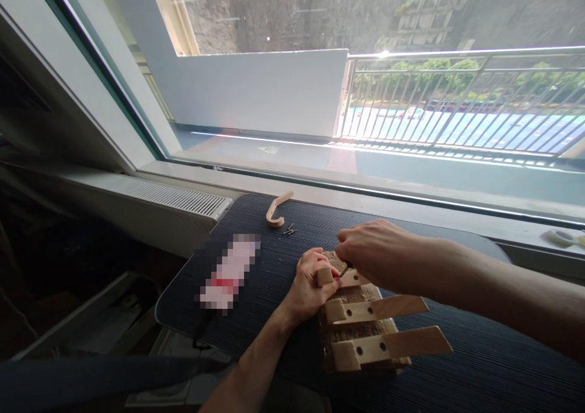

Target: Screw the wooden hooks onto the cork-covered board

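We're seeing both bare hands working over a wooden board (371, 292) that is lying on the dark table (260, 334), with three pale wooden hooks sitting across it in a row. The left hand (315, 282) is coming in from the left of the board and grasping the far hook (325, 276) by its blunt end, fingers curling around it and thumb pressing near its face. The right hand (372, 248) is reaching in from the right, clenching around a thin tool (348, 269) just above that same hook; we're reading it as a screwdriver, but the fist is hiding the handle, so we aren't certain. Its shaft is slanting down toward the left thumb, and we can't tell whether the tip is touching wood. So the board is lying under and between the hands, with most of it extending nearer to the body. The middle hook (388, 309) and the near hook (397, 347) are lying side by side below both hands, each showing two dark round spots. Beyond the left hand, a loose hook (274, 212) is resting on the table, well apart from the board, with a few small screws (289, 231) lying just beside it. A blurred-out pink item (233, 270) is lying left of the left hand.
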### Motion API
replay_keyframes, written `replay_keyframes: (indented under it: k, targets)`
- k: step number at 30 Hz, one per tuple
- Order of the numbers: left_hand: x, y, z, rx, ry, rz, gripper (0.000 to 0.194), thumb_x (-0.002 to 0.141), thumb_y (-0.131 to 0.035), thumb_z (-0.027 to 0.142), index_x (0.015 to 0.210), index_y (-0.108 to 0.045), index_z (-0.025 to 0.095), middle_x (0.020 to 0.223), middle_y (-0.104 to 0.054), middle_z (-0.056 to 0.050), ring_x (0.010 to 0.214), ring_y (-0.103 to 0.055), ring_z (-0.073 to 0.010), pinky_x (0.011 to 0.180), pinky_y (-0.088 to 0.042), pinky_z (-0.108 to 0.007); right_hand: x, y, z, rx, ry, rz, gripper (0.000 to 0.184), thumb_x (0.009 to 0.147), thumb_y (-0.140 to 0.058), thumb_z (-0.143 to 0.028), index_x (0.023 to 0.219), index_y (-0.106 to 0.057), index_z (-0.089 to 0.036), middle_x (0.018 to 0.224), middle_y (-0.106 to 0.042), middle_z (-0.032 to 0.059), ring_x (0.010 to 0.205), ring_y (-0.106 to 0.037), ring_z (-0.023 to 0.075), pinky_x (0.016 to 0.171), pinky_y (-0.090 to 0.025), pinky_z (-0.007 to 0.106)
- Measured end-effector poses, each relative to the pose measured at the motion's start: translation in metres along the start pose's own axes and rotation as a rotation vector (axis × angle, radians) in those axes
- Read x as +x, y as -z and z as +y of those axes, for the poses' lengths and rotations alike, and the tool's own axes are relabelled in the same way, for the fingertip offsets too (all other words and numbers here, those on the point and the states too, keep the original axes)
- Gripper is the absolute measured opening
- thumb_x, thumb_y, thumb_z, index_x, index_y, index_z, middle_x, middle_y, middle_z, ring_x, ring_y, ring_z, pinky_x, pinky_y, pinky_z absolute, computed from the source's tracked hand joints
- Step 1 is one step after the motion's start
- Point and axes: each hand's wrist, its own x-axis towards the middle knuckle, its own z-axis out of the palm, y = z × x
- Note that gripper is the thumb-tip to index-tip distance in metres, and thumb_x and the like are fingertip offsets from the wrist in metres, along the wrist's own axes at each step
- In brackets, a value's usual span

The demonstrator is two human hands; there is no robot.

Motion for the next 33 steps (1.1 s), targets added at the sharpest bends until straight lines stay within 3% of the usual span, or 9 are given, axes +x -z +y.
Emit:
replay_keyframes:
  k: [5,14,17,20,29,33]
  targets:
    - [0.000,0.001,0.001,-0.002,0.012,0.007,0.007,0.069,-0.070,0.018,0.073,-0.064,0.021,0.090,-0.057,-0.003,0.113,-0.044,-0.0228,0.104,-0.029,-0.039,0.005,-0.005,-0.001,0.039,0.095,0.055,0.017,0.071,-0.054,0.000,0.072,-0.065,-0.013,0.072,-0.062,0.0048,0.062,-0.053,0.0120,0.055,-0.031,0.024]
    - [0.001,0.000,-0.002,0.012,-0.013,-0.004,0.008,0.069,-0.070,0.018,0.071,-0.063,0.020,0.090,-0.056,-0.003,0.113,-0.045,-0.0229,0.103,-0.030,-0.040,0.008,-0.004,-0.004,0.033,0.021,0.019,0.018,0.077,-0.052,-0.012,0.064,-0.064,-0.014,0.061,-0.061,0.0037,0.053,-0.052,0.0116,0.047,-0.024,0.026]
    - [0.001,0.000,-0.002,0.013,-0.018,-0.004,0.008,0.069,-0.070,0.018,0.072,-0.064,0.021,0.089,-0.056,-0.003,0.112,-0.045,-0.0226,0.103,-0.030,-0.039,0.002,0.007,-0.007,0.044,-0.035,-0.050,0.011,0.077,-0.056,-0.014,0.077,-0.067,-0.016,0.070,-0.064,0.0048,0.061,-0.057,0.0145,0.049,-0.026,0.025]
    - [0.000,0.001,-0.001,0.005,-0.003,-0.008,0.006,0.070,-0.069,0.019,0.072,-0.064,0.021,0.092,-0.057,-0.004,0.115,-0.044,-0.0227,0.104,-0.030,-0.039,-0.004,0.015,-0.013,0.012,-0.042,-0.085,0.017,0.074,-0.056,-0.006,0.084,-0.066,-0.017,0.080,-0.064,0.0052,0.065,-0.057,0.0152,0.049,-0.027,0.025]
    - [-0.001,0.001,0.004,-0.018,-0.002,0.019,0.010,0.068,-0.071,0.019,0.074,-0.063,0.021,0.095,-0.060,-0.003,0.111,-0.047,-0.0220,0.103,-0.031,-0.039,-0.001,-0.005,-0.012,-0.001,0.103,0.102,0.016,0.073,-0.053,-0.002,0.074,-0.063,-0.014,0.077,-0.060,0.0054,0.059,-0.049,0.0107,0.052,-0.030,0.024]
    - [-0.001,0.001,0.005,-0.029,-0.010,0.008,0.007,0.070,-0.069,0.018,0.070,-0.062,0.021,0.095,-0.060,-0.002,0.107,-0.049,-0.0209,0.102,-0.033,-0.039,0.002,-0.009,-0.010,0.015,0.089,0.080,0.016,0.073,-0.052,-0.003,0.071,-0.063,-0.015,0.072,-0.061,0.0050,0.055,-0.049,0.0112,0.049,-0.028,0.025]
